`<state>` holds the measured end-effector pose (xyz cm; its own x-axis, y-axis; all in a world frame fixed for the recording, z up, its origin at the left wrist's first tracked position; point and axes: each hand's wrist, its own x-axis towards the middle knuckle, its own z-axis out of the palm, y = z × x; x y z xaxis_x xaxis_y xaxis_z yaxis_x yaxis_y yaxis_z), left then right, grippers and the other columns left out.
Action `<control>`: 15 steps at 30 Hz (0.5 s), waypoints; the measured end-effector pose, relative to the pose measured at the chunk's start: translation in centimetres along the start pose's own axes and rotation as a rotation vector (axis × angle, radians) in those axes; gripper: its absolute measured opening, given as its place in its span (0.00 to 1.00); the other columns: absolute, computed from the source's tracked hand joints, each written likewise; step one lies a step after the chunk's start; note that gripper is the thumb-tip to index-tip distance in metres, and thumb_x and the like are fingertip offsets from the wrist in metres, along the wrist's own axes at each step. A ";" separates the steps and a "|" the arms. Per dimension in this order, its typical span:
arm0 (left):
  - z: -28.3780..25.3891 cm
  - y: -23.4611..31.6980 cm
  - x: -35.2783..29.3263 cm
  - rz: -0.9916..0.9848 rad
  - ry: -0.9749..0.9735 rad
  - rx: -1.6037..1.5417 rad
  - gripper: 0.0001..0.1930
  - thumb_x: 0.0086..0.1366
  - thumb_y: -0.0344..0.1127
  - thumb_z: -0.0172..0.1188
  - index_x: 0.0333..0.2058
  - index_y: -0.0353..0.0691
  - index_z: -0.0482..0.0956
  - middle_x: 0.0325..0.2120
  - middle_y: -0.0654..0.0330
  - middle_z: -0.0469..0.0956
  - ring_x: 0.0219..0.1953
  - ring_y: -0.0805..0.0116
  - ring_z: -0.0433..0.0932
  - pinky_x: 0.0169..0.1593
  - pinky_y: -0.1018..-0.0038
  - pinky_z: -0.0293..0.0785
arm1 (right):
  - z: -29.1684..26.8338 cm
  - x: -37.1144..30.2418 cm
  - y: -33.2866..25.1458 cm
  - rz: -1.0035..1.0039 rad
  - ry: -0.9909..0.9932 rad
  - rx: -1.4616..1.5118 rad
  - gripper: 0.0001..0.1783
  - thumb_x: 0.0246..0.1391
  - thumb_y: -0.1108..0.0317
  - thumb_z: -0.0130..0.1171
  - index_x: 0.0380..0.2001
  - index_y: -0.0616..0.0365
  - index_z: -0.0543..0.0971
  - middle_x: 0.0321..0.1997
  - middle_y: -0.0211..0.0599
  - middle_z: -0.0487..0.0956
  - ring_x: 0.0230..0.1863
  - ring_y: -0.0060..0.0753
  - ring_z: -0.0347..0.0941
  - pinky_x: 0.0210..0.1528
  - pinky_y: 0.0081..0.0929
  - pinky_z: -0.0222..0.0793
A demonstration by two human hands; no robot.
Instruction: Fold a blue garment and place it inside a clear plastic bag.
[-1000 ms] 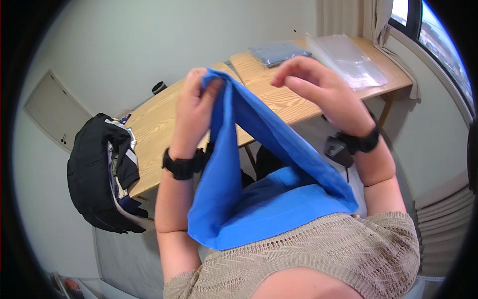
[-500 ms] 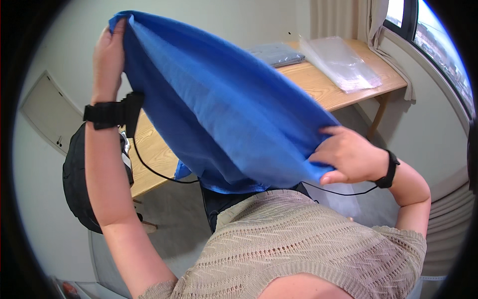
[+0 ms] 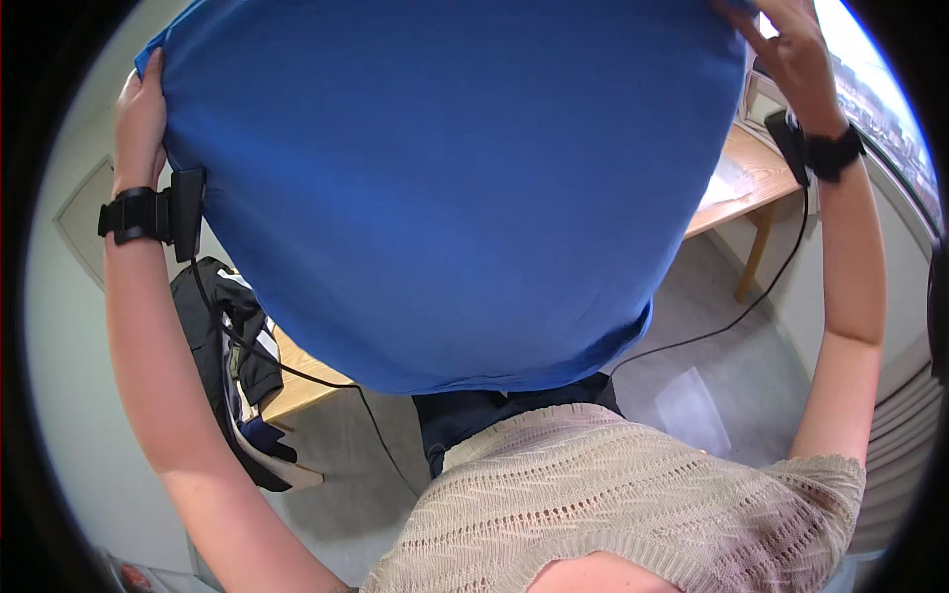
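Note:
A large piece of blue fabric [image 3: 445, 198] hangs spread out in front of me, its lower edge near my waist. Whether it is a garment is not clear, since its top runs out of view. At its upper left corner my left hand [image 3: 140, 124] is closed, thumb over the cloth. My right hand [image 3: 796, 64] is raised at the upper right edge, with fingers bent onto the fabric there. Both wrists wear black straps with small black devices and cables.
Behind the fabric stands a wooden table [image 3: 756, 163], with clear plastic packaging [image 3: 727, 183] on its right part. Dark clothing [image 3: 213, 326] hangs at the left beside the table. A clear sheet [image 3: 692, 410] lies on the grey floor. A window is at the right.
My right hand has risen from waist height to the upper right, stretching the slanting, folded fabric out wide. My left hand has shifted left, still holding its corner.

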<state>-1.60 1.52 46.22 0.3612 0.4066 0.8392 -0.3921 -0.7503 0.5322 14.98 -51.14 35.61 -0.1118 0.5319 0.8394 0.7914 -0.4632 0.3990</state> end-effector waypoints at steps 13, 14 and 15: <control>-9.9 -4.0 6.2 0.396 0.233 0.962 0.29 0.66 0.58 0.41 0.47 0.37 0.75 0.43 0.42 0.75 0.47 0.47 0.74 0.50 0.62 0.67 | 1.0 10.0 -1.0 -0.036 -0.136 -0.103 0.09 0.54 0.73 0.47 0.32 0.64 0.77 0.24 0.42 0.76 0.27 0.30 0.72 0.31 0.26 0.68; -9.1 -3.8 6.2 0.382 0.251 0.839 0.29 0.66 0.59 0.41 0.48 0.37 0.74 0.43 0.44 0.76 0.47 0.49 0.74 0.51 0.63 0.67 | -0.5 10.7 -2.3 0.045 0.024 -0.077 0.09 0.55 0.72 0.48 0.32 0.64 0.77 0.23 0.41 0.76 0.25 0.31 0.72 0.30 0.27 0.68; -8.3 -3.4 5.5 0.357 0.254 0.735 0.30 0.66 0.59 0.41 0.49 0.38 0.74 0.43 0.45 0.76 0.48 0.50 0.74 0.51 0.65 0.67 | -1.7 10.7 -3.9 0.128 0.181 -0.031 0.09 0.57 0.71 0.48 0.32 0.64 0.77 0.22 0.40 0.75 0.24 0.32 0.72 0.29 0.28 0.67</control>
<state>-5.31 10.67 49.99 0.0851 0.1205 0.9891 0.2337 -0.9674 0.0977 9.70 -44.83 43.64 -0.1197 0.3327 0.9354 0.7877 -0.5417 0.2934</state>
